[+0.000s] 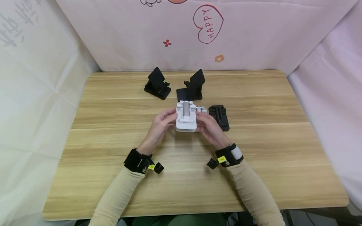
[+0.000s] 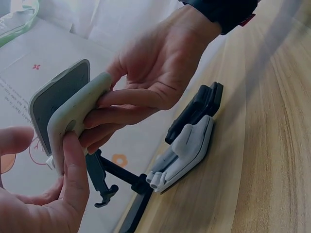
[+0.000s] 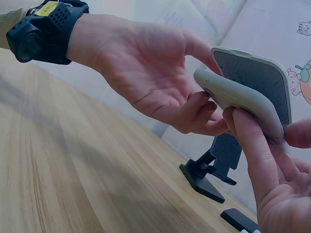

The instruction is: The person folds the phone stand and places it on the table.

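Observation:
A white folding phone stand (image 1: 186, 117) is held above the table between both hands. Its plate stands slightly apart from its base, as the left wrist view shows. My left hand (image 1: 159, 127) grips its left side, with fingertips pressed on the underside of the base (image 3: 238, 94). On the opposite side, my right hand (image 1: 210, 127) holds it, fingers curled under the base. A second white phone stand (image 2: 187, 150), folded flat, lies on the table below the right hand, mostly covered by it in the head view. Beside that lies a folded black phone stand (image 1: 219, 117).
Toward the back of the wooden table (image 1: 113, 150) stand two unfolded black phone stands, one on the left (image 1: 157, 84) and one (image 1: 193, 86) just behind the held stand. White printed cloth (image 1: 127, 40) hangs along the table's back edge and both sides.

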Action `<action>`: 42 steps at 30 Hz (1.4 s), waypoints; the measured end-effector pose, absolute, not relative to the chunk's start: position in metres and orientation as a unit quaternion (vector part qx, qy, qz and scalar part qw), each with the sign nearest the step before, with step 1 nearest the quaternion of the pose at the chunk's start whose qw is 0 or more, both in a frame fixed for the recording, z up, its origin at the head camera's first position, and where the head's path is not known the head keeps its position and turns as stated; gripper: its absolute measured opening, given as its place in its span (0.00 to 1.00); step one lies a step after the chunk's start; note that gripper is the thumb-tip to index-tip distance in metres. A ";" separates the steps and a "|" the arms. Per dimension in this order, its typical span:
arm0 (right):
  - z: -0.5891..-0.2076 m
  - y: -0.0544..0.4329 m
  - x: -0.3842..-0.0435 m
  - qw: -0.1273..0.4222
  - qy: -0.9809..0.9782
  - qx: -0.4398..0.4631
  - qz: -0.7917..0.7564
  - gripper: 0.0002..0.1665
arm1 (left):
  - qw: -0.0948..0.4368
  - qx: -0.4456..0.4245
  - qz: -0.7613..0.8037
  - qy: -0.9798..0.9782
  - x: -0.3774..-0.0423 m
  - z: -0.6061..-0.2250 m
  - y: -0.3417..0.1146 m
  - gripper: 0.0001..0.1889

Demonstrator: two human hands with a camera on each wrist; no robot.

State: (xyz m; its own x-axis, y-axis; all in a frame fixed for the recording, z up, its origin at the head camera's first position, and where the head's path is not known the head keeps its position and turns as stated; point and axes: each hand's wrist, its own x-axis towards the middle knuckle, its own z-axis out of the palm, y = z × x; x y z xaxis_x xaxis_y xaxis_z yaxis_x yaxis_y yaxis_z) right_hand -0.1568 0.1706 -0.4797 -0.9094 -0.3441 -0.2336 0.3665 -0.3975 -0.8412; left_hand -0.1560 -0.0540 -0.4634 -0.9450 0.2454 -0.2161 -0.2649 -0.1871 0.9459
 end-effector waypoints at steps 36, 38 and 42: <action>-0.480 0.172 -0.156 0.204 0.563 -0.001 -0.801 0.30 | 0.172 -0.005 0.776 0.607 -0.157 -0.467 -0.052 0.25; -0.480 0.172 -0.156 0.204 0.564 -0.002 -0.800 0.30 | 0.171 -0.004 0.779 0.604 -0.158 -0.467 -0.052 0.25; -0.481 0.172 -0.156 0.206 0.564 -0.003 -0.800 0.29 | 0.171 -0.002 0.782 0.600 -0.158 -0.468 -0.052 0.24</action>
